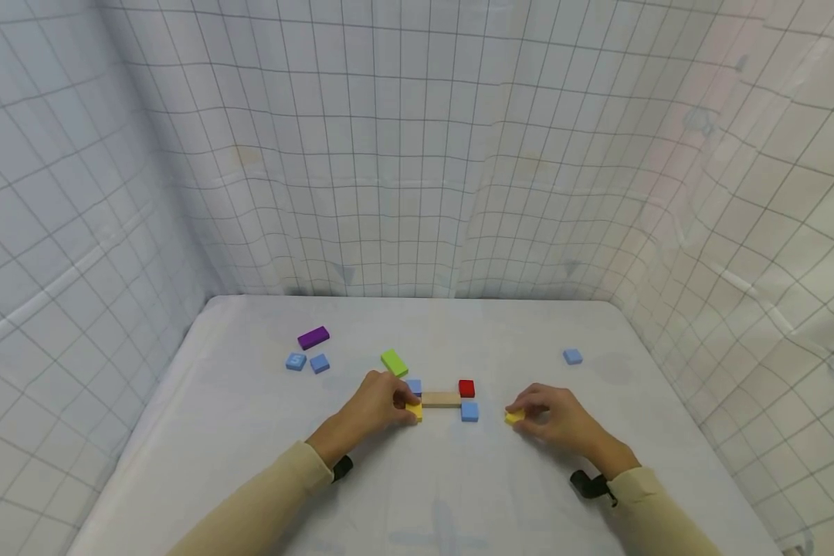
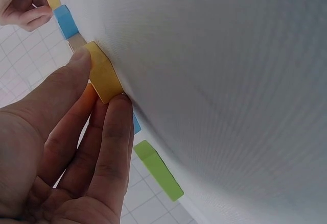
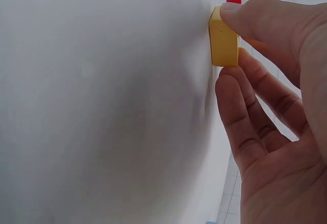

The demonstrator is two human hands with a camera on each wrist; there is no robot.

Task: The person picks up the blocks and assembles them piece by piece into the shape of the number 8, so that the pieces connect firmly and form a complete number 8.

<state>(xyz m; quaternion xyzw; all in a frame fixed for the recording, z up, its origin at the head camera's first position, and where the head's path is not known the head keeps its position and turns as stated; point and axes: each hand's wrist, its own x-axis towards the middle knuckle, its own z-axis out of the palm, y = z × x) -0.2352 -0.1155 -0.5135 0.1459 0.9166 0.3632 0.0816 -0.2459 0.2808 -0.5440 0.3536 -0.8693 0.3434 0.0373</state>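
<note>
Pinching on both sides. Left hand (image 1: 382, 401) clamped, thumb to fingers, on the left yellow block (image 2: 104, 73), which sits at the left end of the wooden strip (image 1: 441, 399). Right hand (image 1: 554, 417) likewise clamped on the right yellow block (image 3: 224, 40), right of the near blue block (image 1: 469, 411) and apart from it; contact with the table (image 1: 445, 479) cannot be told.

Handling (judged): both look light, stiff and hard to damage; smooth faces could slide under a loose hold. Best taken by two opposite edges.

Surroundings: far blue block (image 1: 414, 386) just beyond the left yellow block; a push that way could nudge it. Red block (image 1: 466, 388) and near blue block at the right end of the wooden strip, the latter in the right yellow block's way leftward. Green block (image 1: 394, 362) beyond the left hand. Purple block (image 1: 313, 337), marked blue tile (image 1: 296, 361) and plain blue tile (image 1: 320, 363) farther left; lone blue block (image 1: 573, 356) at far right, obstructing nothing.
</note>
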